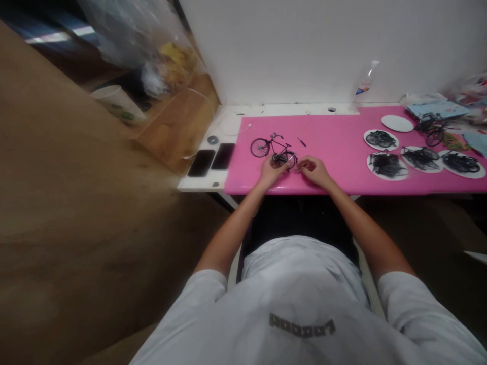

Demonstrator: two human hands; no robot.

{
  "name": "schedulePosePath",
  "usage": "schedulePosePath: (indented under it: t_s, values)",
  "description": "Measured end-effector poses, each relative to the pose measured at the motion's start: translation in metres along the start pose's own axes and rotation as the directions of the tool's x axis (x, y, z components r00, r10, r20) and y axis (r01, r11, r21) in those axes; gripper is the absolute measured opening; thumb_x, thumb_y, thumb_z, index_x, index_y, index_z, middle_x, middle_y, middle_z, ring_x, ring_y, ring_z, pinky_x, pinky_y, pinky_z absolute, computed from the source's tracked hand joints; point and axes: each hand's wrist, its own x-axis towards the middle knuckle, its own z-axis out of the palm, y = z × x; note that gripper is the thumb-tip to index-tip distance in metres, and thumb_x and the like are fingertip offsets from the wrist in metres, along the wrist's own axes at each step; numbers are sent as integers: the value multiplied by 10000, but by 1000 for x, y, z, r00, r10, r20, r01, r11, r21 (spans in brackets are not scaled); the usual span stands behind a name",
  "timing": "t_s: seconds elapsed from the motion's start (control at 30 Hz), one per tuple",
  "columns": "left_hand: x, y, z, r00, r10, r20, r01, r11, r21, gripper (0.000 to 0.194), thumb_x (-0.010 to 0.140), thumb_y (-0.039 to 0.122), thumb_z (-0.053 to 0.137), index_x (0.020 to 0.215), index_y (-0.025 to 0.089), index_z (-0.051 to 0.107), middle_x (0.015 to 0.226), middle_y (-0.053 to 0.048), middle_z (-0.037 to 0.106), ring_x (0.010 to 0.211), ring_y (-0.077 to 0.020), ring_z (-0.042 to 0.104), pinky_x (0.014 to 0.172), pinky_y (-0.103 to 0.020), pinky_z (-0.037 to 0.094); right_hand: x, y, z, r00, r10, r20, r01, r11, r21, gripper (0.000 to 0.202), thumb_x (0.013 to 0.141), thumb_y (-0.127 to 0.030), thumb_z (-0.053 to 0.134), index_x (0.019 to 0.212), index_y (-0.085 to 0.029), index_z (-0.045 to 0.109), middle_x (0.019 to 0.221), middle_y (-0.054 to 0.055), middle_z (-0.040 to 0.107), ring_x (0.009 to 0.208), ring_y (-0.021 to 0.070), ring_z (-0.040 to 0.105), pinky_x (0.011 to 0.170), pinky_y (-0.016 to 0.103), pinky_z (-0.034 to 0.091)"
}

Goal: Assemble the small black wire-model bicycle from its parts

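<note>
A small black model bicycle (279, 148) is over the pink sheet (327, 142), its front wheel to the left and its rear wheel to the right. My left hand (273, 171) grips it low down, by the pedals and the rear wheel. Close to the right side of the rear wheel is my right hand (312, 170), its thumb and fingers bent together; whether something tiny is pinched there I cannot make out. A small dark screwdriver-like tool (302, 142) lies on the sheet just beyond my right hand.
White plates (387, 175) with black bicycle parts stand at the right, near an empty plate (397, 123) and another model bicycle (435, 133). Two phones (201, 163) lie at the left edge. A clear bottle (367, 83) stands by the white wall (304, 50).
</note>
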Motion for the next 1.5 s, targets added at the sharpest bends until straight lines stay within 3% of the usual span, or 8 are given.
schedulePosePath:
  t_s: [0.17,0.37,0.83,1.03,1.2,1.5]
  values:
    - [-2,2,1,1000,-4,24,4,1000,2,509,642,370,1054,936,189,681,947,-61,761,866,-185,694,868,-363,613,-1,-3,-2,999,-46,1,45,975,-218,199,812,-299,727,959,-235,845,1000,80,863,935,250,778,882,406,617]
    - [-4,4,0,999,-5,46,5,1000,-1,511,636,351,1058,933,188,677,955,-63,765,890,-185,713,901,-364,625,-3,-3,1,998,-43,-36,31,954,-297,197,840,-347,784,978,-238,875,991,72,856,824,220,720,798,375,588]
    - [-6,8,0,994,-17,111,18,1000,-8,533,633,339,1059,976,189,681,977,-74,779,966,-224,758,1002,-428,639,-3,0,1,991,-100,-87,58,919,-389,148,860,-329,788,953,-248,870,911,65,825,727,210,625,747,380,553]
    - [-7,8,-2,990,-5,140,6,1000,-11,520,653,334,1064,962,187,672,945,-73,764,957,-233,752,1007,-444,640,-3,1,1,975,-222,8,207,895,-395,136,918,-367,821,1002,-277,879,929,64,796,797,227,620,820,404,537]
    - [-5,5,-2,991,-13,133,12,1000,12,527,653,349,1047,982,182,671,944,-60,759,924,-203,738,948,-392,637,0,8,0,949,-314,39,302,865,-401,124,949,-384,820,990,-283,878,920,63,782,866,248,651,875,433,540]
    - [-1,-1,-5,990,0,140,-1,1000,10,532,656,353,1028,1005,175,669,969,-67,771,894,-190,740,887,-345,623,-1,9,0,941,-334,46,319,835,-449,129,984,-361,776,993,-277,873,911,66,744,844,239,625,812,412,546]
